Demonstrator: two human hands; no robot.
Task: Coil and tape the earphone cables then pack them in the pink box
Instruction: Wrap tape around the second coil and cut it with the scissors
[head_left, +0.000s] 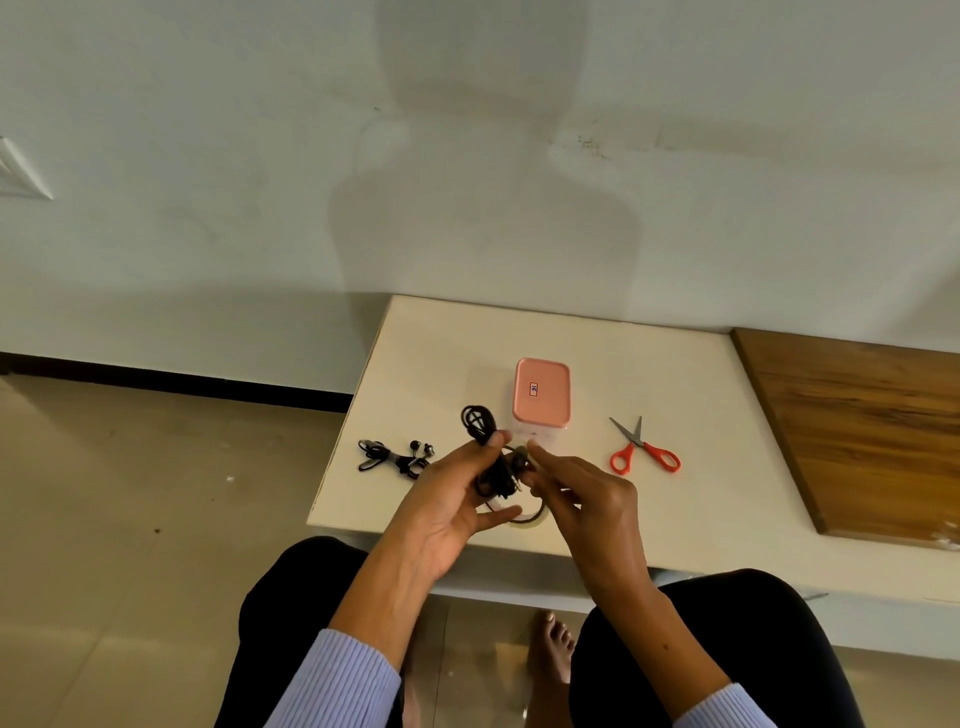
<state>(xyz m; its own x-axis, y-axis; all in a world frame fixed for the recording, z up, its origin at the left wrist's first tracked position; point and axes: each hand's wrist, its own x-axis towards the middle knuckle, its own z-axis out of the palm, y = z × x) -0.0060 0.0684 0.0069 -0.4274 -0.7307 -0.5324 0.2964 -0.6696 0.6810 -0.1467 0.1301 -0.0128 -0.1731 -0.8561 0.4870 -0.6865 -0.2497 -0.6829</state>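
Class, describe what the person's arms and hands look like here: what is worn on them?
Both hands, left hand and right hand, are bare: no gloves, rings or watch visible. Each forearm ends in a pale lavender-blue ribbed sleeve, pushed back from the wrist.

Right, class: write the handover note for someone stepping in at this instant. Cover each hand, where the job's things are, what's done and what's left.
Left hand grips a coiled black earphone cable; right hand pinches its end. Tape roll lies beneath the hands. Second earphone set lies bundled on the table, left; whether taped is unclear. Pink box is lidded; scissors lie right of it. Left: tape the held coil, open the box, pack both.
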